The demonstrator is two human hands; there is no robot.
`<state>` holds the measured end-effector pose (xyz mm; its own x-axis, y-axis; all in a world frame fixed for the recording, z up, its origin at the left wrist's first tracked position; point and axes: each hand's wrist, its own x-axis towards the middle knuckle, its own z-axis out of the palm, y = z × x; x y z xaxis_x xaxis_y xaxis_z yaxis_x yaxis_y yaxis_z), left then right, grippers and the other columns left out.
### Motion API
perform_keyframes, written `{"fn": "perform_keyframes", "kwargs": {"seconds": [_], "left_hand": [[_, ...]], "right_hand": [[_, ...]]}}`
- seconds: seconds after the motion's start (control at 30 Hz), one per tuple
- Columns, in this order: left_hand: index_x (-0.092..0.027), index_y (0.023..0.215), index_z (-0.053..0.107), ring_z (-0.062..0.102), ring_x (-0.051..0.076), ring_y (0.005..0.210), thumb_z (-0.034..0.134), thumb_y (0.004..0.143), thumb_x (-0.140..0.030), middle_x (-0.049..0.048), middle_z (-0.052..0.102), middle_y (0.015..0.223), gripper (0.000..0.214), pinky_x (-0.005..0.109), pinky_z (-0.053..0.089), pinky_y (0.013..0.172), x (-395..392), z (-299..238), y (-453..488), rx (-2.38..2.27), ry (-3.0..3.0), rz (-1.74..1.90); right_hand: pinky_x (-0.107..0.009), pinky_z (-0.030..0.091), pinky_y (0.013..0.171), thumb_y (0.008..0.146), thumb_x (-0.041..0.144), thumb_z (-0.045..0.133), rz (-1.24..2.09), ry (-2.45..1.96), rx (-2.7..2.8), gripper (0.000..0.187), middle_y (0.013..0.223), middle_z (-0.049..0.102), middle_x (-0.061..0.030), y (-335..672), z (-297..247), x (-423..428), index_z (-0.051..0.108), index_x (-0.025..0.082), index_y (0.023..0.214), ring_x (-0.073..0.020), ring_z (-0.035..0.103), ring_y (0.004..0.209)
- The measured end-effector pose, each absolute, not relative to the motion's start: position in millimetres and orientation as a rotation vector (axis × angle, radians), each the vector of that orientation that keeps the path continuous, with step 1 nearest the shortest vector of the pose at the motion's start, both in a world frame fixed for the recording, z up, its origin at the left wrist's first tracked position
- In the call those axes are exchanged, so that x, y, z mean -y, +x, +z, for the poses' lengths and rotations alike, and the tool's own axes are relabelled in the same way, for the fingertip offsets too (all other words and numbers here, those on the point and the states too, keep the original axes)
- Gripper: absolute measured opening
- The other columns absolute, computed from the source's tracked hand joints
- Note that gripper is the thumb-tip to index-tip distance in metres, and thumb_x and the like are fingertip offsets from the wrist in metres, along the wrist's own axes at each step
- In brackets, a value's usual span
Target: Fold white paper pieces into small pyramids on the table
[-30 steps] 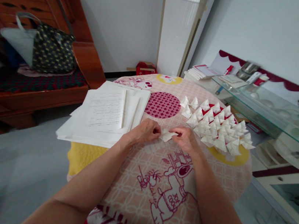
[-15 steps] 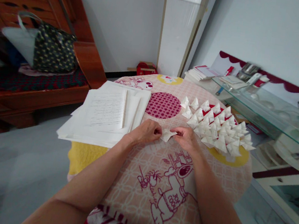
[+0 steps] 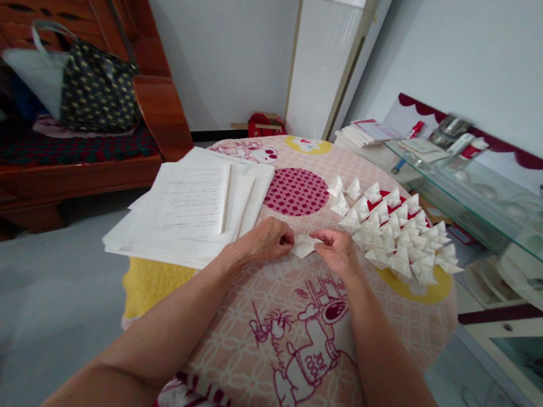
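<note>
A small piece of folded white paper [image 3: 304, 245] is between my two hands, low over the patterned tablecloth [image 3: 245, 321]. My left hand [image 3: 269, 238] pinches its left side with curled fingers. At its right side my right hand [image 3: 338, 250] has thumb and forefinger closed on the edge. The fingertips partly cover the paper, so its exact folds do not show. Just right of my right hand stand several pointed folded paper pieces [image 3: 389, 230] in close rows. To the left lies a stack of white sheets [image 3: 184, 208], the top one with writing.
A glass shelf [image 3: 504, 202] with cups and papers runs along the right wall. More papers [image 3: 367, 133] are piled behind the table. A wooden bench [image 3: 148, 105] holding a dotted bag [image 3: 98, 91] stands at the left. A white upright cabinet unit [image 3: 321, 62] is at the back.
The right side of the folded paper appears flatter and lower than before. My right thumb and forefinger have shifted slightly; my left hand keeps its place.
</note>
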<state>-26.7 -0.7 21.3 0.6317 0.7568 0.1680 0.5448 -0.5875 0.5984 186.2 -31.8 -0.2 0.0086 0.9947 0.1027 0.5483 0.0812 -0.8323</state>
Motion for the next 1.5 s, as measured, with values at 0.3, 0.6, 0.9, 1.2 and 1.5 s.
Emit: {"fn": "perform_keyframes", "kwargs": {"seconds": [0.3,0.6,0.9,1.2,1.5], "left_hand": [[-0.015,0.075,0.078,0.058,0.011,0.061,0.058,0.074,-0.009,0.0025,0.073,0.069,0.020,0.024,0.042,0.063,0,22,-27,-0.998,2.364,0.552],[-0.016,0.078,0.079,0.059,0.011,0.061,0.058,0.072,-0.009,0.0011,0.073,0.069,0.023,0.023,0.043,0.062,-2,23,-28,-0.999,2.331,0.552],[-0.014,0.081,0.078,0.059,0.010,0.060,0.061,0.075,-0.011,0.0010,0.071,0.067,0.018,0.022,0.044,0.062,-5,19,-31,-1.021,2.285,0.557],[-0.014,0.088,0.072,0.063,0.013,0.068,0.062,0.083,-0.026,0.0035,0.072,0.076,0.017,0.024,0.048,0.066,-11,20,-35,-0.979,2.223,0.593],[-0.017,0.120,0.060,0.069,0.018,0.075,0.042,0.098,-0.057,0.0106,0.071,0.100,0.049,0.027,0.056,0.062,-15,12,-36,-1.107,1.803,0.886]], "right_hand": [[-0.027,0.052,0.065,0.071,0.013,0.064,0.574,-1.800,1.661,0.021,0.074,0.077,-0.0042,186,7,32,0.080,0.019,0.083,-0.0188,0.069,0.069],[-0.028,0.047,0.065,0.074,0.014,0.059,0.334,-1.866,1.794,0.024,0.075,0.077,-0.0073,173,6,27,0.082,0.020,0.078,-0.0211,0.069,0.072],[-0.028,0.052,0.068,0.074,0.008,0.055,0.478,-1.756,1.766,0.033,0.081,0.080,-0.0057,174,3,22,0.083,0.019,0.087,-0.0210,0.072,0.076],[-0.030,0.053,0.076,0.083,0.023,0.073,0.649,-1.548,1.856,0.046,0.099,0.078,-0.0066,186,9,31,0.071,0.019,0.129,-0.0178,0.069,0.080],[-0.024,0.043,0.058,0.078,0.016,0.071,0.847,-1.352,1.888,0.056,0.073,0.070,0.0014,213,3,29,0.067,0.019,0.134,-0.0125,0.058,0.060]]}}
